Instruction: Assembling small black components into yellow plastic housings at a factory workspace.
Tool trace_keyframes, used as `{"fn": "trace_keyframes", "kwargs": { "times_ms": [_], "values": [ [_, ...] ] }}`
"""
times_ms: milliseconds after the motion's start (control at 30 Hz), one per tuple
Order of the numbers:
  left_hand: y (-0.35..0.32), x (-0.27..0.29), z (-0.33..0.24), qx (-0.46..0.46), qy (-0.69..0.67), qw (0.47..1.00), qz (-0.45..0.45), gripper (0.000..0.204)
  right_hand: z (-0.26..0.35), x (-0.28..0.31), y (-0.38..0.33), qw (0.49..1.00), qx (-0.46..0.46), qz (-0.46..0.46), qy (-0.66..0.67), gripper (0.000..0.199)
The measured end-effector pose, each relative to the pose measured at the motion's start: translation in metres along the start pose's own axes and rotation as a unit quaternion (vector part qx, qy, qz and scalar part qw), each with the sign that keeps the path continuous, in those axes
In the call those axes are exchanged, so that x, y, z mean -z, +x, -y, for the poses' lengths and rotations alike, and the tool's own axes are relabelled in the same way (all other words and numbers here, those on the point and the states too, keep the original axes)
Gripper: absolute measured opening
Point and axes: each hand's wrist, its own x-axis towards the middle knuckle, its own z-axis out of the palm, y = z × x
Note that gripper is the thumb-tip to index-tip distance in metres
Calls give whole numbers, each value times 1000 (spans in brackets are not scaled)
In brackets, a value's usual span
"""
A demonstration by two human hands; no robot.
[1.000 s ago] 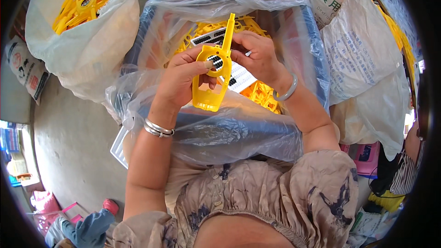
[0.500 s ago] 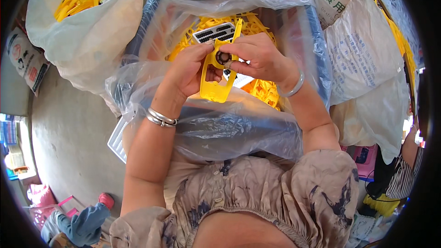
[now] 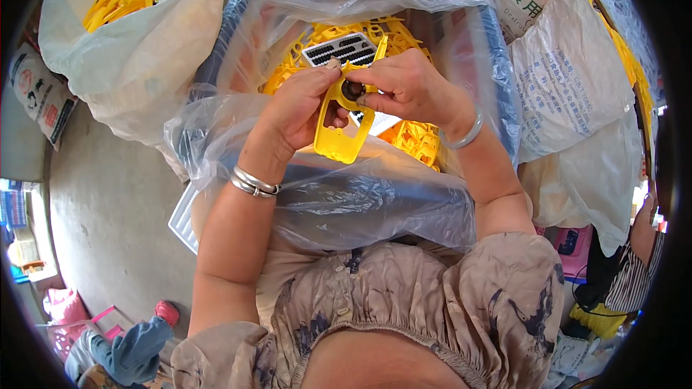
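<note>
My left hand (image 3: 292, 104) is closed on the left edge of a yellow plastic part (image 3: 337, 145), a long piece with a rectangular opening at its lower end. A dark round ring-like piece (image 3: 352, 91) sits at the part's round hole. My right hand (image 3: 418, 94) pinches at this piece, thumb below and fingers above; how firmly it is seated I cannot tell. Behind my hands, a white tray (image 3: 353, 37) with rows of small black pieces lies on many loose yellow plastic parts (image 3: 417, 142).
A blue crate (image 3: 507, 94) lined with clear plastic film (image 3: 360, 209) stands before me. At the far left is a white sack (image 3: 155, 65) of yellow parts. White sacks (image 3: 569, 79) crowd the right. A person's denim-clad leg (image 3: 137, 349) shows at the lower left.
The yellow part has tilted slightly and its upper tip has shifted right. My right hand has moved a little to the right, still at the dark ring.
</note>
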Motion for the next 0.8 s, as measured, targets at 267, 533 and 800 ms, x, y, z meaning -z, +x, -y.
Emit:
{"fn": "trace_keyframes", "kwargs": {
  "times_ms": [267, 533, 800],
  "values": [
    [-2, -1, -3, 21, 9, 1000, -4, 22, -10, -4, -3, 997, 21, -37, 61, 28],
    [-3, -3, -2, -12, 45, 999, -21, 18, -6, -1, -3, 996, -23, -12, 87, 28],
    [-5, -5, -2, -16, 64, 998, -23, 19, -4, -6, 0, 998, 50, -36, 10, 28]
  ]
}}
